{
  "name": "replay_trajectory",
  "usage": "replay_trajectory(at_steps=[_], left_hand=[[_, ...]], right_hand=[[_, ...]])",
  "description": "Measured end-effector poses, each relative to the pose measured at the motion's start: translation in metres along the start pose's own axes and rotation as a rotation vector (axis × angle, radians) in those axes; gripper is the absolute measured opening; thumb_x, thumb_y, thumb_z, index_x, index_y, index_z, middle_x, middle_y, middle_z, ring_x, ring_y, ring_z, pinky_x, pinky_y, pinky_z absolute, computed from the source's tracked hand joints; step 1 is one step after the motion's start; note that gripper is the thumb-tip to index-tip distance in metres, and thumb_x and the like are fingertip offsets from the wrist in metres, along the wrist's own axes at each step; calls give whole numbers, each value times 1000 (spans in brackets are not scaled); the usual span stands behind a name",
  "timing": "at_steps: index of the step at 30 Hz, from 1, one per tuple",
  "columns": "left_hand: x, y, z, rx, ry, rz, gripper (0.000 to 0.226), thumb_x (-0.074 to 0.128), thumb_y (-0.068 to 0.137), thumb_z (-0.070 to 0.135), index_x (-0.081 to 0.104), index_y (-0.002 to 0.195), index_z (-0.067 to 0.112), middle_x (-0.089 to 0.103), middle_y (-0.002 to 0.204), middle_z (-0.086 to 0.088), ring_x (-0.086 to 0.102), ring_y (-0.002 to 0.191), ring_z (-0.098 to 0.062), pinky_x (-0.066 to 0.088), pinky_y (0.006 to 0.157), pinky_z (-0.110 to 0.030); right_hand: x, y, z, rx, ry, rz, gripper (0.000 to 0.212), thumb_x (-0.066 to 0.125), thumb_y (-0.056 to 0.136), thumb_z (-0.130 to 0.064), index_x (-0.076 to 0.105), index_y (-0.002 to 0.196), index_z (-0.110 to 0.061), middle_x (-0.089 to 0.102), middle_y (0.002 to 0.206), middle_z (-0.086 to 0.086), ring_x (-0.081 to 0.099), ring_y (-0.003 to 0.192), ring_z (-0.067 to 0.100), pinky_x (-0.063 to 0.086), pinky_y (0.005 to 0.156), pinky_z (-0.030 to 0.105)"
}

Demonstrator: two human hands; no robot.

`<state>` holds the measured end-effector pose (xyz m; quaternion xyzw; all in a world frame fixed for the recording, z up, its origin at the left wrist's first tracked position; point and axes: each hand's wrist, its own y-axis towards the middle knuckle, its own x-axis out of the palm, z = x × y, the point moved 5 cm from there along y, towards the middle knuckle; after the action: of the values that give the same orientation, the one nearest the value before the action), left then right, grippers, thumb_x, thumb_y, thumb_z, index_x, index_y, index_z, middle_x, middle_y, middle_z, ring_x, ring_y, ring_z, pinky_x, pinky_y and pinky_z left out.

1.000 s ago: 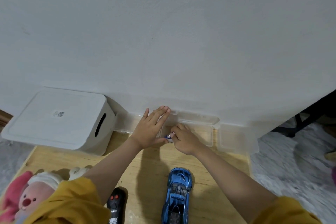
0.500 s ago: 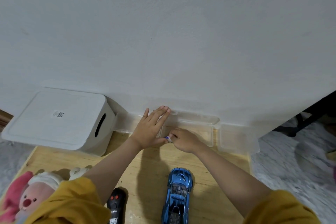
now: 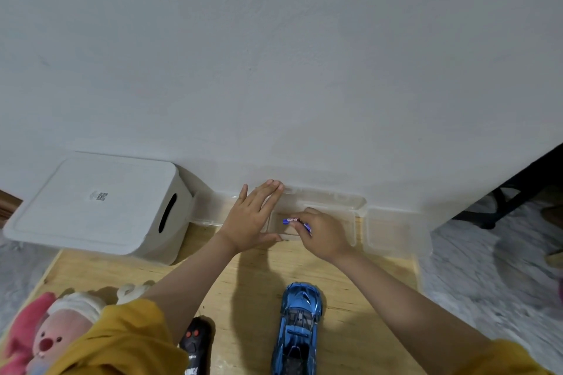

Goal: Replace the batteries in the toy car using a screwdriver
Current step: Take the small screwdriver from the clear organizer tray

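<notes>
The right hand (image 3: 323, 233) pinches a small blue-and-white thing, perhaps a battery (image 3: 295, 221), over the clear box (image 3: 350, 207); the left hand (image 3: 248, 222) lies flat, steadying it. The toy car (image 3: 298, 329) waits at six o'clock. A loose pinch could drop the thing onto the worktop (image 3: 350, 298).

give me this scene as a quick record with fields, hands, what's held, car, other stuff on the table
left hand: flat, fingers straight, resting on a clear plastic container by the wall
right hand: pinches a small blue and white item, possibly a battery, over the container
toy car: blue, upright on the wooden table, untouched
remote control: black, left of the car
white bin: table's far left
plush toy: pink, near left corner
</notes>
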<state>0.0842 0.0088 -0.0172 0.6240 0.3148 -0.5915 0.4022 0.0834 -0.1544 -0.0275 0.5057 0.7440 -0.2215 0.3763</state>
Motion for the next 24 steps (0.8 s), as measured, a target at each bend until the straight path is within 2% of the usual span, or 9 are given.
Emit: replay_trajectory(at_steps=[3, 6, 9, 12, 14, 18, 24], left_hand=[[0, 0, 0, -6, 8, -13, 114, 68, 61, 71, 27, 146, 7, 28, 150, -8, 26, 139, -22, 22, 104, -57], [-1, 0, 0, -15, 2, -32, 111, 60, 63, 73, 29, 146, 6, 34, 148, -10, 27, 138, -22, 30, 103, -59], [-2, 0, 1, -16, 2, -43, 112, 61, 61, 72, 27, 145, 6, 33, 147, -10, 27, 137, -23, 32, 101, -61], [-4, 0, 2, -25, 4, -48, 116, 69, 57, 69, 28, 145, 5, 37, 147, -12, 28, 137, -23, 34, 101, -61], [-5, 0, 3, -26, 7, -52, 116, 69, 58, 70, 29, 145, 4, 40, 146, -14, 27, 137, -24, 33, 101, -61], [-6, -1, 6, -30, 15, -61, 110, 59, 64, 71, 28, 145, 4, 40, 146, -15, 26, 137, -24, 27, 102, -59], [-7, -1, 7, -38, 20, -74, 108, 55, 66, 72, 27, 145, 4, 39, 146, -15, 27, 137, -25, 32, 102, -60]], right_hand=[[-10, -23, 4, 10, 105, 76, 31, 46, 94, -39, 68, 109, -24, 65, 89, -9, 59, 77, 8, 48, 63, 26], [-12, -57, 12, 6, 108, 95, 38, 41, 94, -45, 66, 111, -24, 67, 98, -12, 60, 84, 5, 50, 69, 23], [-2, -89, 29, 39, 12, 109, 46, 32, 92, -48, 66, 111, -22, 68, 97, -11, 63, 80, 8, 45, 61, 19], [8, -108, 44, 32, -175, 160, 39, 35, 92, -40, 68, 99, -21, 66, 87, -9, 64, 71, 10, 43, 51, 17], [12, -115, 52, 18, -295, 198, 35, 37, 89, -37, 68, 93, -22, 63, 83, -9, 60, 72, 10, 45, 50, 18], [15, -119, 61, 8, -411, 255, 32, 39, 86, -32, 68, 96, -23, 62, 88, -8, 41, 85, 10, 37, 70, 21], [13, -120, 62, 58, -335, 240, 35, 40, 86, -34, 68, 103, -22, 66, 98, -8, 43, 99, 11, 38, 85, 22]])
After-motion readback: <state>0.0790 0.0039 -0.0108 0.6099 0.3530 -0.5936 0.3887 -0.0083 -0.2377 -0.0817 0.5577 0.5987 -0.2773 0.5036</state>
